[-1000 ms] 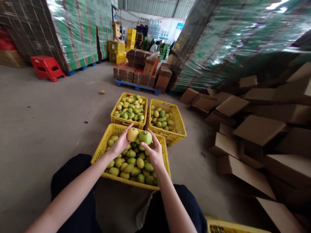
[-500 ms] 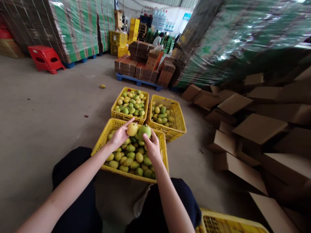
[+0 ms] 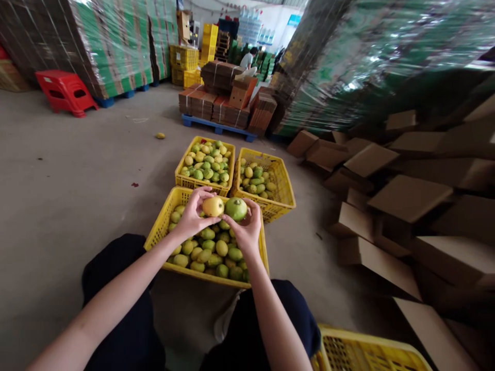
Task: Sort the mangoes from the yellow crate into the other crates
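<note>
My left hand [image 3: 195, 212] holds a yellow lemon [image 3: 213, 206] between thumb and fingers, its dark end turned to the right. Beside it, a green lemon [image 3: 235, 209] with a stem button on top is gripped by my right hand [image 3: 247, 226]. The two fruits are side by side, almost touching, and my thumbs point toward each other beneath them. Below both hands stands a yellow plastic crate [image 3: 158, 234] full of green and yellow lemons [image 3: 209, 245], partly hidden by my hands.
Two more yellow crates of lemons, a left one [image 3: 181, 179] and a right one [image 3: 286, 185], stand behind. Cardboard boxes [image 3: 410, 198] are heaped on the right. Another crate [image 3: 371, 350] sits low right. A red stool [image 3: 65, 93] and a stray lemon [image 3: 160, 135] are on the floor.
The yellow lemon has turned so that its dark end shows. The green one has tipped and shifted slightly right. My hands have come a little closer, thumbs now under the fruits.
</note>
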`<action>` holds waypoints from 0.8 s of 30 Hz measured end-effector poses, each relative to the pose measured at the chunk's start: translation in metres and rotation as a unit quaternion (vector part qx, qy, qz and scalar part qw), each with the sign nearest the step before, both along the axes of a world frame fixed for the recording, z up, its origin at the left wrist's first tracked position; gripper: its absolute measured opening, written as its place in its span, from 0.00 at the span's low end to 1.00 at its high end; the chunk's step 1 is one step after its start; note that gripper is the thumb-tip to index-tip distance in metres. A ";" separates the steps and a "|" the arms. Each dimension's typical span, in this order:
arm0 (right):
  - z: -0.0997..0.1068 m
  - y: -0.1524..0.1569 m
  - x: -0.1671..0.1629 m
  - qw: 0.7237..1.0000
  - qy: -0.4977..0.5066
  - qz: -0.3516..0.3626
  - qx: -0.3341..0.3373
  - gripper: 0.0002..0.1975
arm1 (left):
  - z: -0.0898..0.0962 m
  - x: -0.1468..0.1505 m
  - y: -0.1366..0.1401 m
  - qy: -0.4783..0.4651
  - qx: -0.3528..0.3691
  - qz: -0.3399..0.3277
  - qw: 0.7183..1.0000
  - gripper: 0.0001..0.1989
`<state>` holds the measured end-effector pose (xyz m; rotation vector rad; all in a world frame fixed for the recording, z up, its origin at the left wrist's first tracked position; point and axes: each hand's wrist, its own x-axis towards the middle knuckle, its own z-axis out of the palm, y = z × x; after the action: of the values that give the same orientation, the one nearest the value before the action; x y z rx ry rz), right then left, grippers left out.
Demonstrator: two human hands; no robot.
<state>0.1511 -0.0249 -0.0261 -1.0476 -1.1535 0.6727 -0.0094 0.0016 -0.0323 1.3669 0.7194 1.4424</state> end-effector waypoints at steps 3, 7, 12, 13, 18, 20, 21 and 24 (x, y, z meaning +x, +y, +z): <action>0.004 -0.003 -0.003 1.000 0.011 0.004 -0.009 0.32 | 0.000 -0.002 0.002 -0.037 -0.057 0.025 0.997 0.31; 0.005 -0.005 -0.005 0.980 0.168 0.029 -0.106 0.25 | 0.006 -0.008 0.005 -0.117 -0.211 -0.009 0.970 0.26; 0.005 -0.001 -0.008 0.908 0.342 0.127 -0.204 0.16 | 0.011 -0.012 0.006 -0.212 -0.367 -0.125 0.897 0.20; 0.006 0.000 -0.008 0.901 0.351 0.144 -0.212 0.15 | 0.011 -0.013 0.006 -0.216 -0.384 -0.146 0.886 0.21; 0.006 0.002 -0.010 0.865 0.356 0.221 -0.275 0.20 | 0.014 -0.013 0.006 -0.207 -0.438 -0.188 0.854 0.21; 0.001 0.002 -0.008 0.860 0.374 0.203 -0.280 0.18 | 0.014 -0.014 0.007 -0.200 -0.437 -0.173 0.860 0.21; -0.001 0.003 -0.006 0.860 0.385 0.186 -0.279 0.17 | 0.013 -0.014 0.009 -0.193 -0.433 -0.157 0.866 0.22; -0.010 0.007 0.003 0.859 0.408 0.141 -0.274 0.16 | -0.002 -0.012 0.013 -0.137 -0.434 -0.115 0.883 0.23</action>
<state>0.1541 -0.0183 -0.0357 -0.8917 -0.3511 1.5663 -0.0214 0.0150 -0.0347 0.5096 0.8344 0.8995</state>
